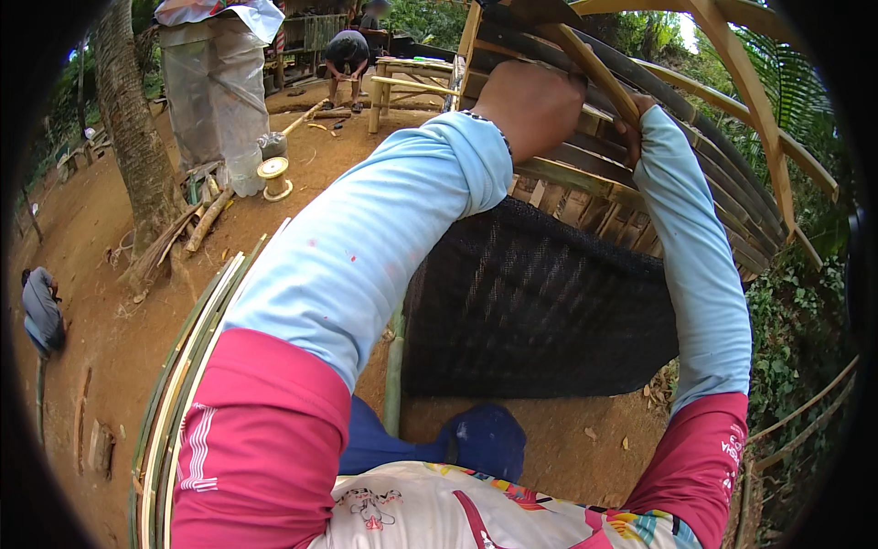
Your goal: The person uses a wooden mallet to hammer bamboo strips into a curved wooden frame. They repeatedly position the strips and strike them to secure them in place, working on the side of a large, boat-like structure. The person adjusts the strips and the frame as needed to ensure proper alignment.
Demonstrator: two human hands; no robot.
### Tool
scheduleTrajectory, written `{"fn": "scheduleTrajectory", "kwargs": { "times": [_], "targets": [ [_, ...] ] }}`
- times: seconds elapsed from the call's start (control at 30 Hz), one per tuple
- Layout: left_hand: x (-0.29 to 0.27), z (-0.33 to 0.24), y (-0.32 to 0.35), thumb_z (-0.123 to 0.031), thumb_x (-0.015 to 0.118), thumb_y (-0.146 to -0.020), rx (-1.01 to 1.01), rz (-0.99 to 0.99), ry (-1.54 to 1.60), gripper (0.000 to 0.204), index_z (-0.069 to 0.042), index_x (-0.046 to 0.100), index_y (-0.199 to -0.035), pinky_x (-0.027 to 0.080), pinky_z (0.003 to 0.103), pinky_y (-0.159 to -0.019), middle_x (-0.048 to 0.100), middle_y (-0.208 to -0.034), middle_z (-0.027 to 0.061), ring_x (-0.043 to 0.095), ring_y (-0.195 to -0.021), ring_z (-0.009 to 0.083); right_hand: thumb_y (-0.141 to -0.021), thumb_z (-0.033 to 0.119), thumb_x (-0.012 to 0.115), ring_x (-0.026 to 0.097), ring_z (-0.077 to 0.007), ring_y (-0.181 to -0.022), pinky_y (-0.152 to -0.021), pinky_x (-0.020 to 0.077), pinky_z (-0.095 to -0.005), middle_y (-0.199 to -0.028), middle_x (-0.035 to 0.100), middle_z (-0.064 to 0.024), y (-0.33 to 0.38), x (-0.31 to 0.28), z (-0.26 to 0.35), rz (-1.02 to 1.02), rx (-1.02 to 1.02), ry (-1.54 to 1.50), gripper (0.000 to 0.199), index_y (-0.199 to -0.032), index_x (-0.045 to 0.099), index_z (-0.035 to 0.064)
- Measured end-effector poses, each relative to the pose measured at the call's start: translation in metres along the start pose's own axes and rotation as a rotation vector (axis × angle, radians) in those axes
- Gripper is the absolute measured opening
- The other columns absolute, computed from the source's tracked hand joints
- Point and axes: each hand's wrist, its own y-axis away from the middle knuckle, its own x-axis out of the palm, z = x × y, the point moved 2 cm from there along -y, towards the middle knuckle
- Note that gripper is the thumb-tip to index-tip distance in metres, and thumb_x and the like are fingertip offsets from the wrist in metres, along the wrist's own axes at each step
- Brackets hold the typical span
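Your sleeved arms (366, 247) before a slatted frame (594, 186), black mesh (540, 311) below.
A pale, bamboo-like strip (599, 75) slants across the frame's top, between your hands. Your left hand (530, 105) hides its fingers, so their grip cannot be told; your right hand (635, 131) has its fingers closed on the strip's lower end. Expect it light, stiff and springy; hold it across the flat.

Soft daylight brightens the dirt ground (82, 302); sky (687, 32) glares white at upper right, bamboo slats (576, 209) lie shaded, and fisheye bending ends in a black rim.
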Motion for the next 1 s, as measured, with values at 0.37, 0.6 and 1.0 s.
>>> {"fn": "scheduleTrajectory", "kwargs": {
  "times": [0.37, 0.6, 1.0],
  "targets": [
    [-0.003, -0.006, 0.001, -0.012, 0.049, -0.092, -0.045, -0.033, -0.053, 0.052, 0.002, 0.044, -0.141, 0.055, 0.041, -0.056, 0.07, -0.078, 0.0155, 0.07, -0.068, 0.0295, -0.094, 0.008, 0.055, 0.051, -0.0112, -0.075, -0.072, 0.0422, -0.0252, -0.085, 0.055, -0.0066, 0.007, -0.008, -0.013, -0.133, -0.201, 0.004, 0.019, -0.112, 0.053, 0.0069],
    [0.0, -0.004, 0.003, -0.013, 0.046, -0.093, -0.024, 0.004, 0.006, 0.053, 0.004, 0.042, -0.143, 0.052, 0.04, -0.051, 0.071, -0.075, 0.0148, 0.069, -0.062, 0.0282, -0.093, 0.012, 0.059, 0.052, -0.0118, -0.071, -0.069, 0.0442, -0.0266, -0.082, 0.059, -0.006, -0.008, -0.003, -0.009, 0.12, 0.148, 0.171, 0.012, -0.104, 0.059, 0.0071],
    [-0.006, -0.01, 0.0, -0.014, 0.046, -0.094, -0.044, -0.004, -0.061, 0.05, 0.004, 0.045, -0.14, 0.054, 0.04, -0.057, 0.072, -0.078, 0.0131, 0.07, -0.068, 0.0286, -0.091, 0.0, 0.057, 0.047, -0.0094, -0.071, -0.068, 0.0373, -0.0189, -0.076, 0.052, -0.0021, 0.017, -0.014, -0.016, -0.186, -0.205, -0.146, 0.015, -0.102, 0.058, 0.0094]
  ]
}}
